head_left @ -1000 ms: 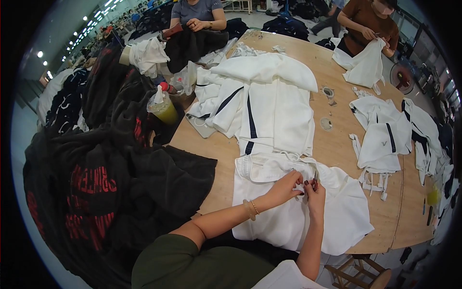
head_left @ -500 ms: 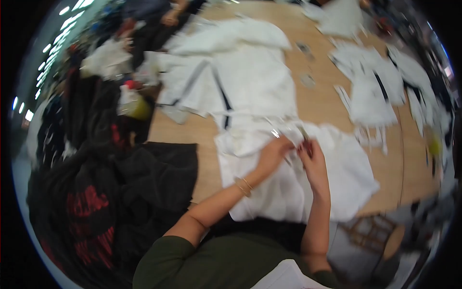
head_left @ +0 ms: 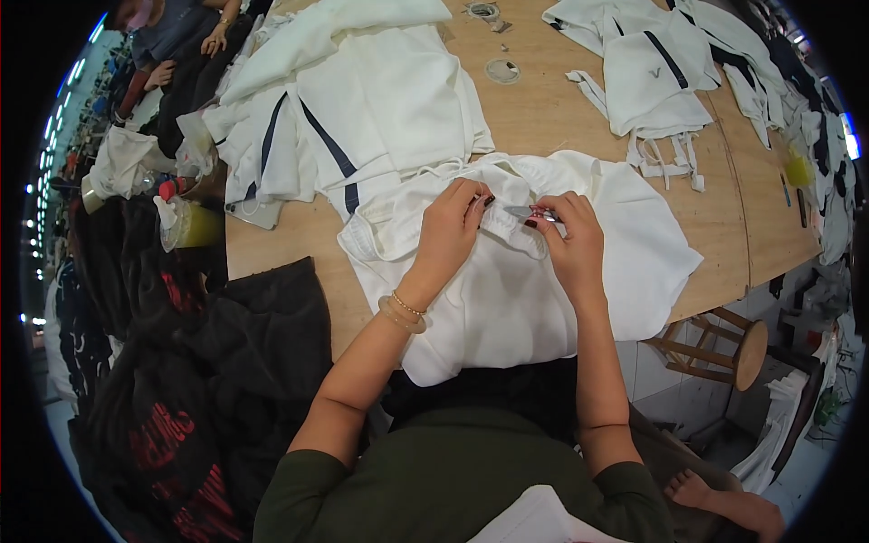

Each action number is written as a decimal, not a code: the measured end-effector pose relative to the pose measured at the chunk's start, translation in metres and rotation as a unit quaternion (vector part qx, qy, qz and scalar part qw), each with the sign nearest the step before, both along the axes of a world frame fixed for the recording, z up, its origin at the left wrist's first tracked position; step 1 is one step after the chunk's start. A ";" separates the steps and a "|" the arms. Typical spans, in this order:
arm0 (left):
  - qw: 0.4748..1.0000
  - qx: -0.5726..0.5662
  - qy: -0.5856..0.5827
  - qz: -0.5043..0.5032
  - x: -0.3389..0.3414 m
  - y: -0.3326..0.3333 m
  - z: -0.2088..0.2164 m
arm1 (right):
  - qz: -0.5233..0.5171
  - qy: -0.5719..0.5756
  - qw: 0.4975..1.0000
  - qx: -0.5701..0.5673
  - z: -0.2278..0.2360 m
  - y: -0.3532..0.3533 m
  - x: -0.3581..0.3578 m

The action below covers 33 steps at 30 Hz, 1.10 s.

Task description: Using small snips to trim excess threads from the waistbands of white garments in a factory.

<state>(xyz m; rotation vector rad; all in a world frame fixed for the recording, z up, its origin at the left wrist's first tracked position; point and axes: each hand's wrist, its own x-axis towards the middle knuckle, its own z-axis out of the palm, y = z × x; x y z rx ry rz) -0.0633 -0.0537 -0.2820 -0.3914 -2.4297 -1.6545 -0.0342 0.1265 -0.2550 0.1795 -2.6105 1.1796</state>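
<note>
- White garment [head_left: 529, 308]: beneath both hands, its gathered waistband [head_left: 519, 234] at the grip.
- Left hand [head_left: 455, 222]: fingertips pinched together; contents cannot be told.
- Right hand [head_left: 577, 242]: holds a small metal tool [head_left: 519, 211], tip toward the left hand.
- Change: hands, nearly touching a second earlier, now stand apart.

Soft, even light falls on my white cloth [head_left: 511, 299], leaving faint shadows in its folds — my left hand [head_left: 453, 226] and right hand [head_left: 576, 242] look fairly crisp. Ceiling lamps [head_left: 78, 71] glare along the left rim; the edge of the table [head_left: 543, 118] bends, and black swallows the corners.
</note>
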 end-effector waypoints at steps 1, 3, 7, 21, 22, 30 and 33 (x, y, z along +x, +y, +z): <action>1.000 -0.003 -0.008 -0.003 0.000 0.000 0.001 | -0.002 0.007 1.000 0.014 0.000 -0.002 -0.001; 1.000 -0.005 -0.015 -0.007 -0.001 0.000 0.003 | -0.006 0.014 0.999 0.028 0.001 -0.004 -0.002; 1.000 -0.023 -0.011 -0.012 -0.002 -0.002 0.004 | -0.006 0.039 0.997 0.071 0.005 -0.009 -0.003; 0.999 -0.049 0.002 -0.015 -0.005 0.000 0.009 | -0.022 0.070 0.989 0.126 0.015 -0.008 -0.004; 0.999 -0.052 -0.005 -0.015 -0.006 0.000 0.010 | -0.022 0.069 0.989 0.126 0.015 -0.009 -0.004; 0.998 -0.060 0.011 -0.013 -0.006 0.002 0.008 | -0.003 0.075 0.988 0.138 0.010 -0.018 -0.006; 0.999 -0.052 0.002 -0.008 -0.005 0.001 0.002 | -0.004 0.061 0.987 0.145 0.007 -0.017 -0.005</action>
